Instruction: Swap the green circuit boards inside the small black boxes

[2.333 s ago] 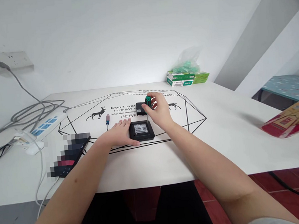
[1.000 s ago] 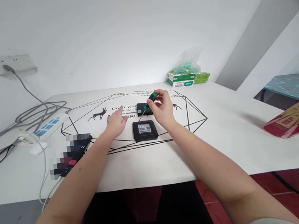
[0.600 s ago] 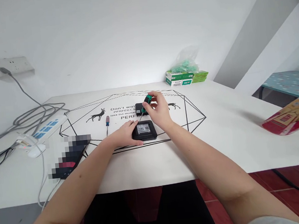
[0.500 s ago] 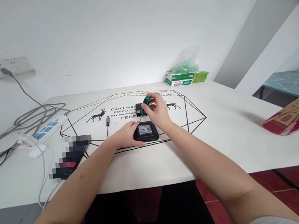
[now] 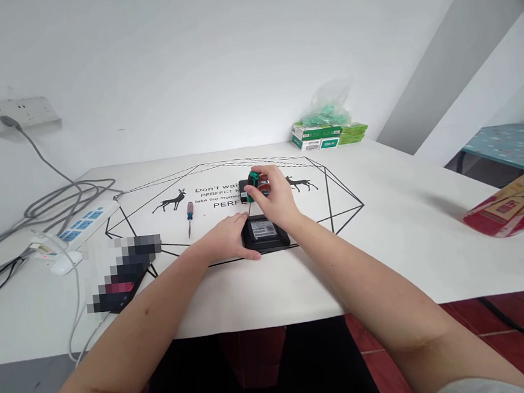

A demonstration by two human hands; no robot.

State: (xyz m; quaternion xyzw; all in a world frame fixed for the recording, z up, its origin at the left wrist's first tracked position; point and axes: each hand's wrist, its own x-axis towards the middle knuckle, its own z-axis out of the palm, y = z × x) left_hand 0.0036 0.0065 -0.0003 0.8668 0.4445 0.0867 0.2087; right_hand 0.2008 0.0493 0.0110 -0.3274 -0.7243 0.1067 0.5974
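A white table (image 5: 385, 228) printed with black lines, 2 deer and some lettering fills the middle of the frame, set against a white wall.

Just above frame centre, the right hand (image 5: 277, 200) pinches the green handle of a screwdriver (image 5: 252, 185) between thumb and fingertips. The tool stands nearly upright, its thin shaft running down to the upper left corner of a black box (image 5: 265, 233); the tip itself is too small to make out. The box lies flat with a grey label facing up, partly covered by the right wrist.

The left hand (image 5: 227, 239) lies flat on the table, fingers together, its fingertips touching the left edge of the box.

Behind the screwdriver, a 2nd black box (image 5: 245, 191) sits on the lettering, mostly hidden by the right hand. Left of the hands lies a small red-handled screwdriver (image 5: 190, 216), apart from both. Further left is a dark, blurred-out item (image 5: 124, 274), then a power strip (image 5: 77, 225) with grey cables running to a wall socket (image 5: 13, 114) in the upper left.

At the table's far edge, upper right of centre, are green boxes (image 5: 328, 136) with a plastic bag on top. A red packet (image 5: 513, 206) lies at the right edge of the frame.
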